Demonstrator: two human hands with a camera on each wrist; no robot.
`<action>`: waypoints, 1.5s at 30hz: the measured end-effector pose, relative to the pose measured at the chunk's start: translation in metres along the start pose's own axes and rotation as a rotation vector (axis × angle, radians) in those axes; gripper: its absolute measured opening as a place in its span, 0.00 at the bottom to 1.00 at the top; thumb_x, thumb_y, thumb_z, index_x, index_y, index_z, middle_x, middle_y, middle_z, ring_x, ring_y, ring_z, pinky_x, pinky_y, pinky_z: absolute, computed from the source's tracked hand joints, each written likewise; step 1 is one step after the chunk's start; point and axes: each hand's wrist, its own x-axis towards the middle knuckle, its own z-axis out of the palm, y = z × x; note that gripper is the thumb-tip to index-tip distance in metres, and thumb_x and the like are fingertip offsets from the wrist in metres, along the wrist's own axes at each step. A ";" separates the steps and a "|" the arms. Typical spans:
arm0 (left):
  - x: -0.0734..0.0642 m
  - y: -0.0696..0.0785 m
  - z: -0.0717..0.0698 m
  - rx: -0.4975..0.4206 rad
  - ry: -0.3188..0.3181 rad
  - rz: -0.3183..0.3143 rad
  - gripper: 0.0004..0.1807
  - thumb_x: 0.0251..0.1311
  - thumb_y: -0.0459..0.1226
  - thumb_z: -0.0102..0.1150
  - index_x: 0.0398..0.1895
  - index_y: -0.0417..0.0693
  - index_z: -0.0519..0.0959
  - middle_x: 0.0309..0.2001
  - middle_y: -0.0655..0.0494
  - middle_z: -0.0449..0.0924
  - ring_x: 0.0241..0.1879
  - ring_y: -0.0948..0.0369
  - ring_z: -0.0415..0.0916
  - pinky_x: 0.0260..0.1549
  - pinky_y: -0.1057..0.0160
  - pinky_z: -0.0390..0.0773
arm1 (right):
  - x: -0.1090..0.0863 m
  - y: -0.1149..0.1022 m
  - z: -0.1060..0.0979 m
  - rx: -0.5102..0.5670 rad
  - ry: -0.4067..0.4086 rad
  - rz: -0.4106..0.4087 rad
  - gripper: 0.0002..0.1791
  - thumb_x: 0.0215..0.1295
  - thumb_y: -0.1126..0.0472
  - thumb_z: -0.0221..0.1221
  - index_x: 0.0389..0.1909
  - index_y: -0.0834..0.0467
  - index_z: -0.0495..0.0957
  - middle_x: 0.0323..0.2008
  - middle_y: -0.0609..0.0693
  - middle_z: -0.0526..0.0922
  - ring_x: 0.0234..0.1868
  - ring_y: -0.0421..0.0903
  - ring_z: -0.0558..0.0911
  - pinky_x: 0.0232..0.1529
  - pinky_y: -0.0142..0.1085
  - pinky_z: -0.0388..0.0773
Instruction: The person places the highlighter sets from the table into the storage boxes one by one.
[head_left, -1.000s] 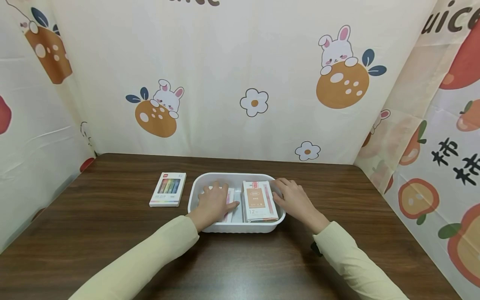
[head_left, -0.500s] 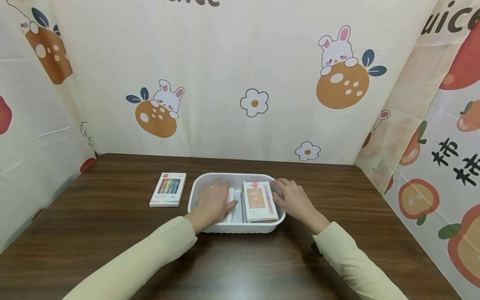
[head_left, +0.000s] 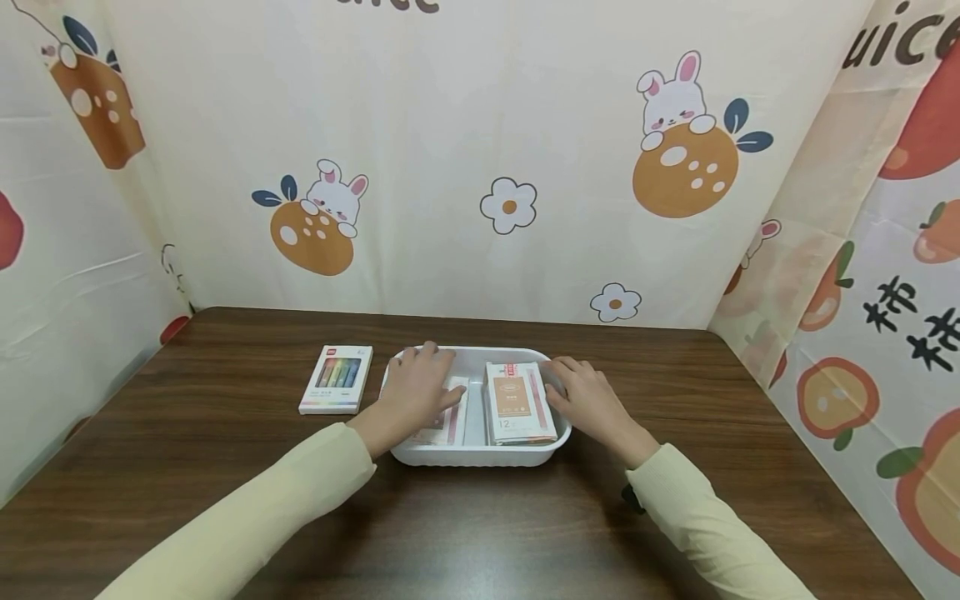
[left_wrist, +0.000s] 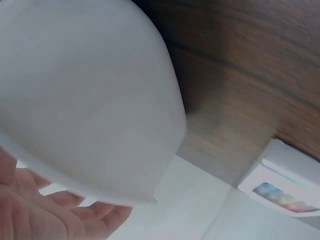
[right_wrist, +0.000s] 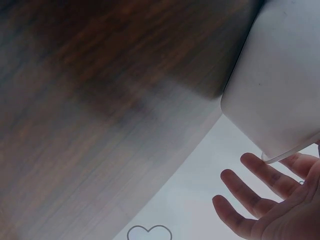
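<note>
A white plastic tray [head_left: 480,456] sits on the dark wooden table. My left hand [head_left: 408,392] lies over its left end, fingers spread loosely above the rim, holding nothing. In the left wrist view the fingers of the left hand [left_wrist: 60,217] show beyond the tray's edge. Partly beneath that hand, a pink-and-white packet [head_left: 454,421] lies inside the tray. To its right is a white box with a tan label [head_left: 513,396] marked 12. My right hand [head_left: 588,404] rests at the tray's right rim with loosely extended fingers; the right wrist view shows them by the rim.
Left of the tray, a white box with a picture of coloured sticks [head_left: 335,379] lies flat on the table [head_left: 187,450]. A patterned curtain [head_left: 435,250] hangs behind the table and along both sides.
My left hand has come up from inside the tray and shifted left over its rim, uncovering more of the pink-and-white packet. The right hand and the boxes have not moved.
</note>
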 end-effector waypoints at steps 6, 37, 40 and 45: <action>0.000 -0.010 -0.006 -0.030 -0.008 0.002 0.29 0.56 0.53 0.55 0.58 0.49 0.69 0.54 0.44 0.71 0.53 0.42 0.68 0.47 0.43 0.69 | 0.000 0.001 0.001 -0.002 0.003 -0.003 0.22 0.62 0.57 0.52 0.57 0.57 0.71 0.54 0.57 0.75 0.53 0.58 0.74 0.50 0.57 0.69; 0.000 -0.095 -0.022 -0.040 0.025 -0.107 0.29 0.60 0.49 0.51 0.59 0.40 0.66 0.55 0.33 0.67 0.51 0.34 0.67 0.45 0.35 0.66 | 0.001 0.001 0.001 -0.014 0.001 0.001 0.22 0.62 0.56 0.52 0.57 0.58 0.71 0.54 0.58 0.75 0.53 0.58 0.74 0.49 0.57 0.71; -0.001 -0.101 -0.019 -0.033 0.019 -0.110 0.29 0.60 0.48 0.51 0.59 0.39 0.66 0.55 0.32 0.67 0.51 0.33 0.67 0.45 0.34 0.66 | 0.001 0.001 0.002 -0.015 0.001 0.000 0.22 0.62 0.56 0.52 0.57 0.58 0.71 0.54 0.58 0.75 0.52 0.58 0.74 0.49 0.56 0.71; -0.005 -0.108 -0.011 -0.024 0.006 -0.102 0.30 0.59 0.48 0.52 0.60 0.38 0.65 0.55 0.31 0.67 0.50 0.33 0.67 0.45 0.34 0.67 | 0.000 0.001 0.002 -0.010 0.004 0.003 0.22 0.62 0.56 0.52 0.57 0.58 0.71 0.54 0.58 0.75 0.52 0.58 0.74 0.49 0.57 0.70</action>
